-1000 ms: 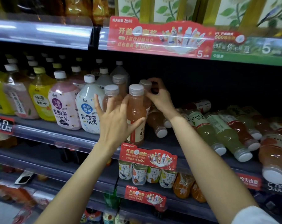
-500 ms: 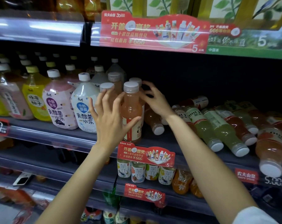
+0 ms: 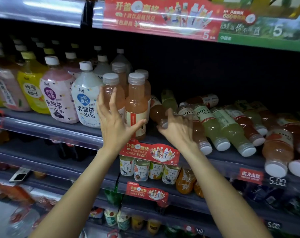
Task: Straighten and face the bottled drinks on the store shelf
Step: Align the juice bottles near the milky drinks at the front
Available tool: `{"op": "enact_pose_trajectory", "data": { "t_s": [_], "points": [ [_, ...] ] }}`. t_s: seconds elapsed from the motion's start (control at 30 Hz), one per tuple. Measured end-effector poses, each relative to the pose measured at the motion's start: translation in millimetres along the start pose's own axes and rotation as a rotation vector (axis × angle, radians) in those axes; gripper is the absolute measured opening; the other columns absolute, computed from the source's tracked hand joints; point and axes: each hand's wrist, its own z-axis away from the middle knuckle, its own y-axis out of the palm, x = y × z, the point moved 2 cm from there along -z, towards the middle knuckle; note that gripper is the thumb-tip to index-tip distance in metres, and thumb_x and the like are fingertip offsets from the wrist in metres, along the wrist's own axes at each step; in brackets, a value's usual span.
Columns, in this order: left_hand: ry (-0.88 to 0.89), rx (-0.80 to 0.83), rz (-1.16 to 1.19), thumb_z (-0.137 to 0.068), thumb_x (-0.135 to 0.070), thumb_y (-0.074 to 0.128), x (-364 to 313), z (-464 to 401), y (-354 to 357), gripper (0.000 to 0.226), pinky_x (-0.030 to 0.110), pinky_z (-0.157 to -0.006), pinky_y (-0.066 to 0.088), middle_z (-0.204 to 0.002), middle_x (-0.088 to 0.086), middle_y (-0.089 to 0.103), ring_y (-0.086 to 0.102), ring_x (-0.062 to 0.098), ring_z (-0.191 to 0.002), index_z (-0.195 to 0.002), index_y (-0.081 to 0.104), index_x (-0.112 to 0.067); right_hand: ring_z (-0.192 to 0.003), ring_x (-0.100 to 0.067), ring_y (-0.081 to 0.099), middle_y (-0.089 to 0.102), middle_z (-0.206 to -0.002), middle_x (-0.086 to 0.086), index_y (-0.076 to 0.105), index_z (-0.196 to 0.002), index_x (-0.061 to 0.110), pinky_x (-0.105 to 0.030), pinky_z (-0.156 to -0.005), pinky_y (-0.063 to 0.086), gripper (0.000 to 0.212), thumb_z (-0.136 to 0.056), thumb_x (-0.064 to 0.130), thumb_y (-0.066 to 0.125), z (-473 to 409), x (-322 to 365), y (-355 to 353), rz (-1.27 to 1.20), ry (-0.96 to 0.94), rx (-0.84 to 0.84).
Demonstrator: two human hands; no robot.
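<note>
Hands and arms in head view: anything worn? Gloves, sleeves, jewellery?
Left hand and right hand are bare: no gloves, rings or watch visible. Both forearms are uncovered to the frame's bottom edge. No sleeve shows in this frame. Fingers slim, nails short and unpainted.

Your left hand (image 3: 115,124) braces the upright peach-coloured bottles (image 3: 137,103); your right hand (image 3: 177,129) closes on a toppled bottle (image 3: 157,111) on the shelf (image 3: 59,129).

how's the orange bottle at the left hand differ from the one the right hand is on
The left hand steadies an orange bottle that stands upright, cap up, label facing out. The right hand closes on a fallen bottle lying on its side, cap toward the shelf edge. Both hold orange drink.
</note>
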Motion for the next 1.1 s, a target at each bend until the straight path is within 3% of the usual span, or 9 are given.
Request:
{"op": "enact_pose_trajectory", "data": {
  "t_s": [0.17,0.23,0.4,0.57,0.67,0.73,0.83,1.0,1.1],
  "points": [
    [-0.009,0.01,0.0,-0.067,-0.075,0.062,0,0,1,0.109,0.064,-0.105,0.03,-0.157,0.015,0.002,0.009,0.034,-0.143,-0.149,0.014,-0.022,-0.084,-0.029,0.064,0.067,-0.092,-0.008,0.059,-0.109,0.014,-0.038,-0.081,0.047,0.044,-0.07,0.029,0.072,3,-26,-28,-0.399,-0.026,-0.405],
    [-0.022,0.016,0.002,-0.066,-0.075,0.062,1,1,1,0.109,0.065,-0.104,0.03,-0.157,0.013,0.001,0.009,0.035,-0.143,-0.148,0.015,-0.022,-0.087,-0.021,0.062,0.066,-0.098,-0.005,0.062,-0.108,0.014,-0.028,-0.074,0.046,0.042,-0.069,0.023,0.075,2,-30,-44,-0.55,-0.067,-0.463],
    [-0.041,0.034,0.004,-0.066,-0.077,0.061,0,1,-1,0.109,0.065,-0.105,0.03,-0.158,0.013,0.002,0.009,0.034,-0.143,-0.148,0.015,-0.023,-0.094,-0.01,0.06,0.059,-0.105,0.001,0.061,-0.113,0.017,-0.023,-0.078,0.05,0.04,-0.077,0.033,0.069,-5,-26,-68,-0.856,-0.044,-0.419],
    [-0.058,0.003,0.022,-0.07,-0.073,0.062,-7,5,-5,0.104,0.063,-0.11,0.023,-0.157,0.017,0.003,0.004,0.034,-0.144,-0.148,0.018,-0.02,-0.093,-0.013,0.06,0.061,-0.106,-0.002,0.064,-0.112,0.016,-0.021,-0.077,0.049,0.039,-0.079,0.036,0.071,-19,-13,-72,-0.854,-0.044,-0.334],
    [0.022,-0.092,0.059,-0.078,-0.06,0.063,-27,10,-13,0.087,0.042,-0.116,0.015,-0.153,0.02,0.013,0.007,0.019,-0.143,-0.144,0.027,-0.017,-0.093,-0.014,0.06,0.061,-0.108,-0.002,0.064,-0.112,0.016,-0.029,-0.08,0.052,0.039,-0.079,0.037,0.073,-25,-7,-68,-0.924,0.002,-0.276],
    [0.123,-0.084,0.112,-0.08,-0.053,0.067,-45,12,-14,0.082,0.03,-0.113,0.02,-0.148,0.018,0.027,0.02,0.016,-0.138,-0.141,0.033,-0.011,-0.092,-0.014,0.06,0.061,-0.108,-0.003,0.064,-0.111,0.016,-0.031,-0.08,0.053,0.038,-0.08,0.035,0.073,-28,-5,-66,-0.963,0.019,-0.275],
    [0.169,-0.007,0.134,-0.08,-0.047,0.07,-67,11,-7,0.083,0.026,-0.106,0.03,-0.138,0.016,0.04,0.038,0.023,-0.128,-0.141,0.032,-0.006,-0.094,-0.014,0.059,0.059,-0.111,-0.004,0.063,-0.114,0.014,-0.029,-0.08,0.052,0.038,-0.082,0.032,0.071,-31,-1,-65,-0.993,-0.012,-0.236],
    [0.199,0.015,-0.044,-0.078,-0.045,0.071,-85,-1,6,0.09,0.034,-0.098,0.034,-0.135,0.015,0.047,0.041,0.026,-0.119,-0.144,0.029,-0.001,-0.103,-0.016,0.059,0.059,-0.116,-0.006,0.056,-0.124,0.013,-0.021,-0.085,0.05,0.038,-0.088,0.02,0.066,-33,-2,-65,-1.221,-0.076,-0.049],
    [0.241,-0.03,-0.202,-0.074,-0.047,0.073,-89,-11,7,0.089,0.036,-0.086,0.03,-0.127,0.012,0.055,0.039,0.025,-0.11,-0.142,0.035,-0.004,-0.101,-0.007,0.058,0.061,-0.11,-0.005,0.053,-0.128,0.012,-0.013,-0.087,0.045,0.034,-0.093,0.014,0.057,-26,-27,-64,-1.204,-0.114,-0.071]
  ]
}}
